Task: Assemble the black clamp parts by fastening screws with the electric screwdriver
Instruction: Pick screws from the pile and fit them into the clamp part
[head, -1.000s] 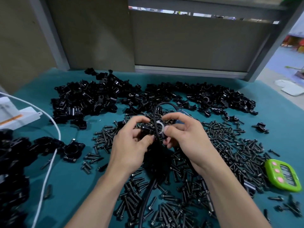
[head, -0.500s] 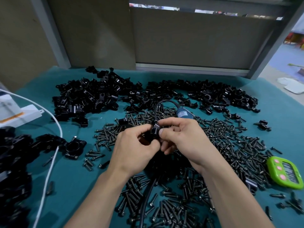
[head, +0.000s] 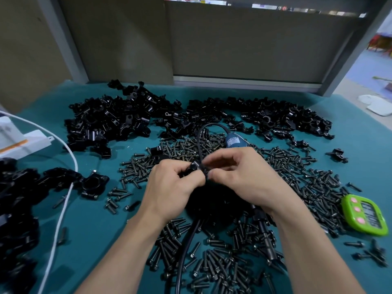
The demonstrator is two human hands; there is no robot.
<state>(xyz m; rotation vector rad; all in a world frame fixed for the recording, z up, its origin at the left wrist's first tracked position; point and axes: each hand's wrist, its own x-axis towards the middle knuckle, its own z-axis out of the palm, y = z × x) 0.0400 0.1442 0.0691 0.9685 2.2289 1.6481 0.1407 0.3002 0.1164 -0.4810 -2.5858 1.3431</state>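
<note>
black clamp part (head: 194, 168) in head view: held above screw heap (head: 301, 179) at mid-table, between both hands. left hand (head: 169, 187) fingers curled round it; right hand (head: 244, 179) pinches its right side with thumb and fingertips. blue screwdriver (head: 233, 141) lies on screws just behind right hand, ungripped. clamp pile (head: 110, 122) at far side of teal table (head: 95, 221). green timer (head: 363, 215) at right.

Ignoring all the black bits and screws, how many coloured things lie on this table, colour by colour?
Green: 1, the timer
Blue: 1, the electric screwdriver
White: 2, the cable and the box
Total: 4
</note>
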